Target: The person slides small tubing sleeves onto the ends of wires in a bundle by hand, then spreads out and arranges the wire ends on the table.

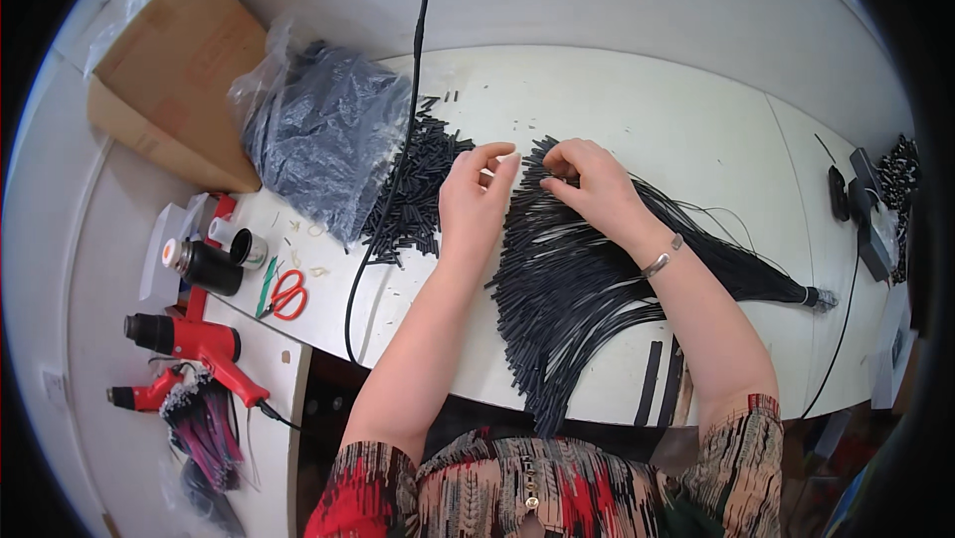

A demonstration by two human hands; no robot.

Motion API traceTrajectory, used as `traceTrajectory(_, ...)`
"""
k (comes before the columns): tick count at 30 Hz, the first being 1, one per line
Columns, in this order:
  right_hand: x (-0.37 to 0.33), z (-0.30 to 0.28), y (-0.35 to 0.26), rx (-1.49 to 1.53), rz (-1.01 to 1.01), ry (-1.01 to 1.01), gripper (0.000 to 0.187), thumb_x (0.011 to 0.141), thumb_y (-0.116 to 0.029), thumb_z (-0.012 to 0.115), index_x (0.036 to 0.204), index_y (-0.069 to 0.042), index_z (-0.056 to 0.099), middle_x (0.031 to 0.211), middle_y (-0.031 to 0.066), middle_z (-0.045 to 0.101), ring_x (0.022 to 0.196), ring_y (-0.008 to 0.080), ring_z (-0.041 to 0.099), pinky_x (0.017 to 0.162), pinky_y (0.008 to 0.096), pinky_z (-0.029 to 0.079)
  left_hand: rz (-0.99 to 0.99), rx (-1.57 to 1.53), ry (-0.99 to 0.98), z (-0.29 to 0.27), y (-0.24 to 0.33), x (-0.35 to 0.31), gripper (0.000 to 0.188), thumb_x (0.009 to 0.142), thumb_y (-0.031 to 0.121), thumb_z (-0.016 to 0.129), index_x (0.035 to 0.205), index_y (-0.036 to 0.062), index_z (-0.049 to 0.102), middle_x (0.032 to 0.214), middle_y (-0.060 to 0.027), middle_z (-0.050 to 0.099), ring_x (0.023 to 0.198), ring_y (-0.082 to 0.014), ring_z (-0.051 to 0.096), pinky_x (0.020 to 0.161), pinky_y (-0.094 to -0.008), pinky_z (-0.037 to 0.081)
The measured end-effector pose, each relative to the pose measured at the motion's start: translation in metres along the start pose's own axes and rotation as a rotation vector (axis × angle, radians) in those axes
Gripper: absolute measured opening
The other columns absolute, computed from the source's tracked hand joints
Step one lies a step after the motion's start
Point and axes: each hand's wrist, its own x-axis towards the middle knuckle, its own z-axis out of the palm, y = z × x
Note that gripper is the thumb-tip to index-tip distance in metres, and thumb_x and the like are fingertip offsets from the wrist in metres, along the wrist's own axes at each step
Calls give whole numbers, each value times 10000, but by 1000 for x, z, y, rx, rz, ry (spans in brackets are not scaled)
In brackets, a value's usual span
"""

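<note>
A large bundle of thin black cables lies fanned out on the white table, its sleeve-tipped ends toward the left and its gathered end at the right. Over the fan's far ends is my right hand, closed with bent fingers; whatever they grip blends into the dark cables. Just left of the fan, my left hand is closed in a pinch, thumb and forefinger tips nearly together. Anything between them is too small to make out. Beside that hand spreads a heap of short black tubes.
A clear plastic bag of dark pieces and a cardboard box stand at the far left. Red-handled scissors, a black bottle and a red heat gun are nearer. A black cord hangs across the table.
</note>
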Motion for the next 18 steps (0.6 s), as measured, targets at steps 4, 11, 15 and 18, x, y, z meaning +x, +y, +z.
traceTrajectory(4, -2, 1, 7, -193, -101, 26, 193, 807, -133, 743, 937, -46, 631, 883, 89, 670, 895, 289, 616, 813, 392, 501, 241, 191, -133, 14, 21, -13, 214, 857, 221, 758, 1037, 108, 738, 939, -53, 648, 735, -212, 637, 683, -341, 520)
traceTrajectory(11, -1, 2, 3, -181, -120, -31, 188, 807, -152, 741, 945, -78, 636, 861, 53, 678, 907, 268, 616, 843, 395, 478, 208, 251, -145, 20, -1, -6, 140, 887, 138, 730, 989, 43, 739, 842, -59, 665, 728, -169, 619, 692, -291, 503)
traceTrajectory(15, 0, -11, -2, -103, -48, -91, 167, 827, -129, 732, 954, -63, 646, 875, 57, 683, 888, 248, 598, 822, 377, 486, 35, 25, -87, 17, -12, 2, 158, 904, 136, 692, 942, -17, 709, 900, -148, 694, 764, -252, 654, 719, -347, 513)
traceTrajectory(18, 3, -18, -6, -36, 15, -143, 123, 848, -153, 716, 910, -63, 660, 847, 41, 690, 878, 225, 583, 822, 363, 483, -65, -32, -93, 17, -18, 5, 162, 908, 137, 691, 946, -19, 706, 899, -150, 698, 769, -252, 651, 725, -349, 512)
